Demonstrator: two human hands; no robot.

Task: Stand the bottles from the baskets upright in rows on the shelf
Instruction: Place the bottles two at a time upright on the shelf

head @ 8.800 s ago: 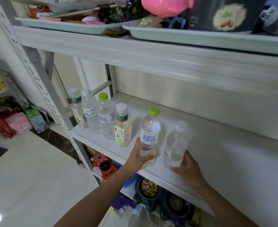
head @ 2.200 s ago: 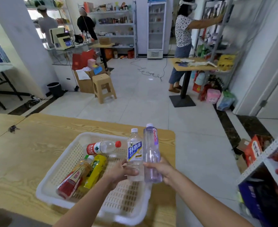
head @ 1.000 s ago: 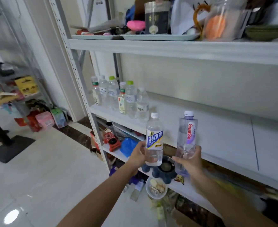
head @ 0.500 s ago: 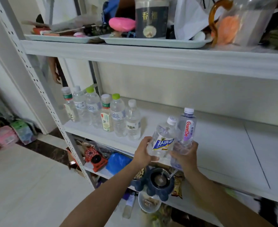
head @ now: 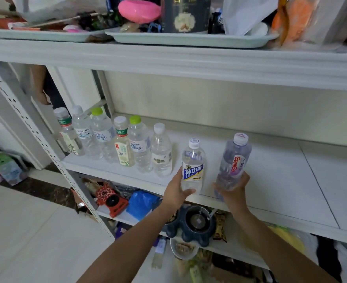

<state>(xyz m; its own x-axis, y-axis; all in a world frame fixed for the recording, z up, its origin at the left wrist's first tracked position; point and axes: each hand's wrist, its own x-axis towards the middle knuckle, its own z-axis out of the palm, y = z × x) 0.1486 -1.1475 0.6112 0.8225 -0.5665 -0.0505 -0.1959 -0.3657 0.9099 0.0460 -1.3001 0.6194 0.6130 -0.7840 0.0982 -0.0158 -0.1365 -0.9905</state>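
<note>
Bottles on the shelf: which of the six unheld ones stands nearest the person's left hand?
The white-capped clear bottle at the row's right end; the left hand, holding a blue-labelled bottle, is just beside it.

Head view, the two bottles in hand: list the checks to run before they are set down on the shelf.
1. Left hand grips the blue-and-yellow-label bottle low on its body: ok.
2. Right hand grips the purple bottle near its base: ok.
3. Caps on both bottles: ok.
4. Both upright: the labelled one ok; the purple one leans, top to the right: not ok.
5. Bare shelf to the right of the white-capped bottle that ends the row: ok.
6. Bases seated on the shelf: cannot tell, the hands hide them.
</note>
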